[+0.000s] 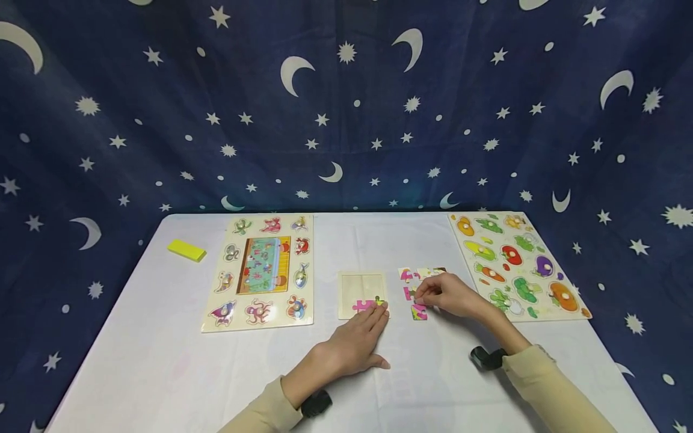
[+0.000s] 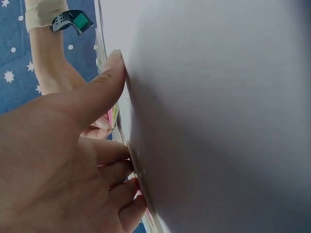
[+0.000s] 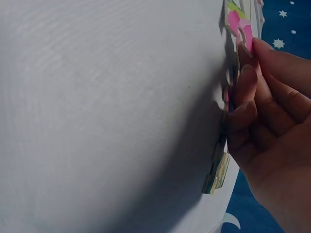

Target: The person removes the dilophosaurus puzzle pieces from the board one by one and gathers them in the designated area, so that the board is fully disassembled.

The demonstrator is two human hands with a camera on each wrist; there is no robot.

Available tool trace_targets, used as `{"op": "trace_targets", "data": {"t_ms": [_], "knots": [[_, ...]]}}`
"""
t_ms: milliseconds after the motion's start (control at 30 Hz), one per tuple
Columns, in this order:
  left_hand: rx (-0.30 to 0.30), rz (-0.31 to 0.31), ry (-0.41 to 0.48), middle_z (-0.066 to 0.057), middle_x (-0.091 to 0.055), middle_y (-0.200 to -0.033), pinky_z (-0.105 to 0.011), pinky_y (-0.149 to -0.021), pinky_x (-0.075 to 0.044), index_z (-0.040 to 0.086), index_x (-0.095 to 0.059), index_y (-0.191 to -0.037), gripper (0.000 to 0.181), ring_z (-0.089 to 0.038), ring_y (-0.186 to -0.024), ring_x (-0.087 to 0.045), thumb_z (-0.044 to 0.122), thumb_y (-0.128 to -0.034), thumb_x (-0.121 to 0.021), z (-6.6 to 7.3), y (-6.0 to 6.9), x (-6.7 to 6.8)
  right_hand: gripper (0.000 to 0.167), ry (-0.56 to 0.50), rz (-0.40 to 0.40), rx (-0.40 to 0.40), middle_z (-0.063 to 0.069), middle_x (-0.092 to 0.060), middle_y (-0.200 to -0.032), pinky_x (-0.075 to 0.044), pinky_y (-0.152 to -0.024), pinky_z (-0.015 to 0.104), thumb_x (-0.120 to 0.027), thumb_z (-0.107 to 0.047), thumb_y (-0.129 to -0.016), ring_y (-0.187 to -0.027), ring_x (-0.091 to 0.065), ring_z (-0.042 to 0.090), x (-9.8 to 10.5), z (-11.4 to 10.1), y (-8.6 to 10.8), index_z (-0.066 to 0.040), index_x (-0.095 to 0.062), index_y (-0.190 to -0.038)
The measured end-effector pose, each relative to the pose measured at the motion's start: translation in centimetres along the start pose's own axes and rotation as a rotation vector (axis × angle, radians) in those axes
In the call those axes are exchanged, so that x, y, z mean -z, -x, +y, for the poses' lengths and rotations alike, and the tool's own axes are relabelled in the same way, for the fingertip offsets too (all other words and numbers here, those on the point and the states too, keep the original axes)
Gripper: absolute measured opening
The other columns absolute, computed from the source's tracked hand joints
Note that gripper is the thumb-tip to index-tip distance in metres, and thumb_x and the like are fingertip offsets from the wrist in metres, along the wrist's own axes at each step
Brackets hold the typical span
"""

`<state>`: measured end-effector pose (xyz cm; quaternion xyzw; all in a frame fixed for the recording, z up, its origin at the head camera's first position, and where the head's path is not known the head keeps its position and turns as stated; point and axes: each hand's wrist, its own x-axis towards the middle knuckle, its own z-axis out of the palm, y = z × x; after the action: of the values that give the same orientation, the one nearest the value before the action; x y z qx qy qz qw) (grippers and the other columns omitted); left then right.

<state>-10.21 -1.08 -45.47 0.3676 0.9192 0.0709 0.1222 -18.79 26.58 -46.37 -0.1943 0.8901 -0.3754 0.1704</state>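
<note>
A small square wooden puzzle tray point(image 1: 341, 288) lies mid-table with pink jigsaw pieces point(image 1: 361, 305) along its near side. My left hand point(image 1: 354, 346) rests over the tray's near edge, fingers stretched out and thumb spread aside; its fingertips cover part of those pieces. To the right of the tray, my right hand point(image 1: 452, 294) pinches a pink jigsaw piece point(image 3: 248, 40) between thumb and fingertips. Around that hand lie several loose jigsaw pieces point(image 1: 406, 274), some partly hidden beneath it. One pink and green piece point(image 1: 418, 313) is just below its fingertips.
A sea-animal peg board point(image 1: 216, 319) lies to the left, with a yellow block point(image 1: 186, 250) beyond it. At the right is a vegetable peg board point(image 1: 500, 288). A dark blue curtain point(image 1: 357, 138) with moons and stars hangs behind the white table point(image 1: 162, 361).
</note>
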Motion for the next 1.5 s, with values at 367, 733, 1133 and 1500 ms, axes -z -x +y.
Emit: {"op": "trace_targets", "data": {"t_ms": [367,733,1133,1500], "knots": [[-0.008,0.017,-0.01,-0.013,-0.028,-0.169,-0.036,-0.125,-0.032,0.001,-0.037,-0.158,0.09,-0.028,-0.156,-0.029,0.055,-0.0933,-0.068,0.0,-0.1,-0.1,0.002,0.049,0.024,0.018,-0.005,-0.066,-0.078,-0.048,-0.06,0.021,-0.076,-0.009,-0.09,-0.068,-0.054,0.008,-0.3,-0.2,-0.2,-0.008,-0.075,-0.091],[0.009,0.008,-0.01,-0.01,-0.027,-0.17,-0.038,-0.125,-0.033,0.003,-0.036,-0.159,0.086,-0.025,-0.157,-0.027,0.055,-0.0961,-0.064,0.3,-0.7,-0.6,0.005,0.03,0.02,0.067,-0.004,-0.066,-0.074,-0.046,-0.058,0.021,-0.076,-0.013,-0.092,-0.064,-0.055,0.008,-1.1,-2.0,-1.9,-0.008,-0.074,-0.091],[-0.011,-0.029,-0.048,-0.009,-0.029,-0.169,-0.032,-0.126,-0.028,0.005,-0.035,-0.16,0.088,-0.022,-0.158,-0.025,0.059,-0.096,-0.061,1.4,-1.6,-0.4,0.004,0.024,-0.072,0.121,-0.003,-0.074,-0.084,-0.047,-0.065,0.021,-0.074,-0.011,-0.093,-0.07,-0.056,0.008,-3.5,-5.3,-5.7,-0.01,-0.078,-0.094],[-0.044,-0.014,-0.084,-0.011,-0.027,-0.17,-0.03,-0.127,-0.024,0.002,-0.035,-0.159,0.089,-0.021,-0.158,-0.023,0.059,-0.0966,-0.06,1.5,-1.9,-1.0,0.004,0.055,-0.148,0.14,-0.006,-0.069,-0.076,-0.048,-0.068,0.02,-0.077,-0.01,-0.091,-0.07,-0.056,0.005,-5.3,-6.7,-7.5,-0.009,-0.079,-0.094]]}}
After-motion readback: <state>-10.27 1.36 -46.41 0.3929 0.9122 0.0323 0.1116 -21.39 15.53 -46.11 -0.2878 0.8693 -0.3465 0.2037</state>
